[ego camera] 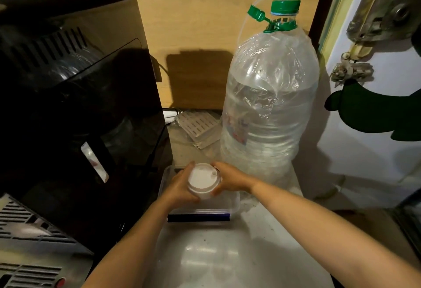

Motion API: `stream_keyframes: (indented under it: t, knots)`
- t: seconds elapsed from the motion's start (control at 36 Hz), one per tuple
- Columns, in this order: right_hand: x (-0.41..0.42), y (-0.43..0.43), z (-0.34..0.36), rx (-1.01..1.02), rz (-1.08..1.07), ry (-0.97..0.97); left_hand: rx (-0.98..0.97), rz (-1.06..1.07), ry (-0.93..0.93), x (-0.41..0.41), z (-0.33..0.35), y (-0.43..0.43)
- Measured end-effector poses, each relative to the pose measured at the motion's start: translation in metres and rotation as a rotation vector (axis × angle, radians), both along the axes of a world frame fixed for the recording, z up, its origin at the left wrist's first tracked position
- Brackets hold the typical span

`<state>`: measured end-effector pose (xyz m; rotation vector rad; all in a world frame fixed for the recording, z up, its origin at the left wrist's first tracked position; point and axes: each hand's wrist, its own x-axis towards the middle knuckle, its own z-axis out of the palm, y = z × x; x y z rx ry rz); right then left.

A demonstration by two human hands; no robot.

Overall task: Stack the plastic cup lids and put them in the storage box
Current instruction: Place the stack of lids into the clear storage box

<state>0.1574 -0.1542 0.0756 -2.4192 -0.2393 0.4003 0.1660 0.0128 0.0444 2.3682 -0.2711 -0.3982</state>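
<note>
Item 1 — black appliance (75,96): the largest body present, set well to the left of the grip, its side close to the left forearm.

Item 2 — water bottle (270,96): clear, wrapped in plastic film, green cap; placed beyond the grip and to its right, near but apart from the right hand.

Item 3 — counter (227,258): pale and glossy, extended on the near side of the grip beneath both forearms.

Item 4 — storage box (235,203): clear plastic with a dark near edge, located directly under the grip; its interior is mostly hidden by the hands.

Item 5 — left hand (180,187) and right hand (230,179): both are closed around the sides of 1 stack, 1 hand on each flank.

Item 6 — stack of lids (204,181): white, round, sip hole toward the far right; held upright between the 2 hands above the box. The count cannot be told.

Step in hand, as judged — the stacking appears done and the placing is under way. The next move calls for a level lowering into the box, with both holds released only once the stack is seated, lest it topple.
</note>
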Motion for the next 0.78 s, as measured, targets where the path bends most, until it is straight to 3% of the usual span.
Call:
stream_keyframes:
  t: [0.19,0.39,0.58,0.78]
  knots:
    - [0.009,0.012,-0.019,-0.087,0.014,0.027,-0.039,0.088,0.140,0.012,-0.016,-0.002]
    - [0.014,0.020,-0.041,-0.072,0.002,0.101,0.087,0.045,0.096,0.025,-0.053,0.006]
    - [0.015,0.019,-0.050,-0.078,0.001,0.109,0.224,0.024,0.158,0.027,-0.047,0.000]
    - [0.019,0.019,-0.057,-0.255,0.009,0.135,0.403,-0.024,0.152,0.026,-0.049,-0.003]
